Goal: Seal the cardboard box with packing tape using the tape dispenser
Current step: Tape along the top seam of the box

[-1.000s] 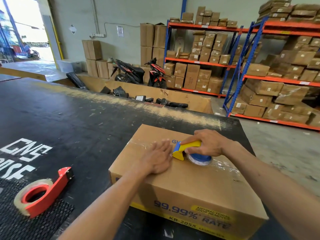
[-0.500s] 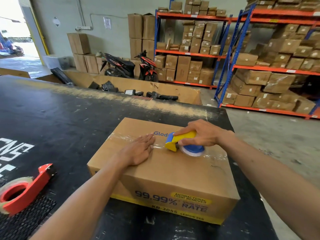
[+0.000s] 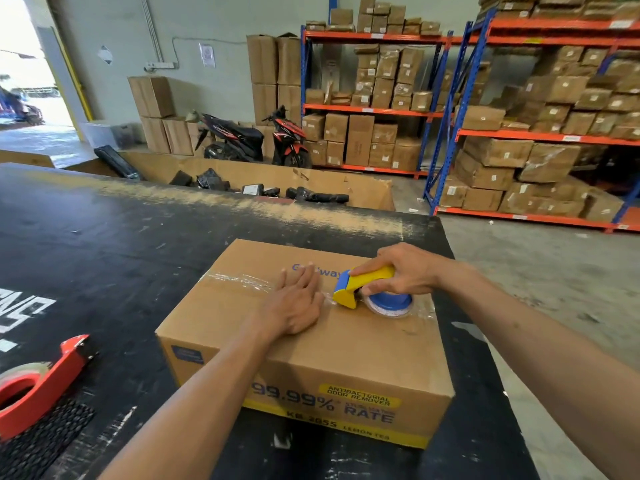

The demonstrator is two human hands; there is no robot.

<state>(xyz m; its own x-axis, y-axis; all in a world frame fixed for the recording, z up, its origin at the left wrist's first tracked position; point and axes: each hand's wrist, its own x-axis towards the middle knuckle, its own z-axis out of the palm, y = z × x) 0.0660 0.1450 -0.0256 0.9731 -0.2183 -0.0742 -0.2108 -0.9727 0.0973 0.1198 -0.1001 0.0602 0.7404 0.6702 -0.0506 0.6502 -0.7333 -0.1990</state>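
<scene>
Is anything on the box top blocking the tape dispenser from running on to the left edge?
Yes. The left hand lies flat on the cardboard box, on the seam directly left of the yellow-and-blue tape dispenser that the right hand holds.

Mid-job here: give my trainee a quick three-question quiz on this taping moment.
1. True or false: the right hand grips the yellow dispenser on the box.
2. The left hand is: A) lifted off, B) flat on the box top, C) holding the red dispenser.
3. Fill in: the red dispenser lies on the ___.

Key: 1 true; 2 B; 3 table.
</scene>
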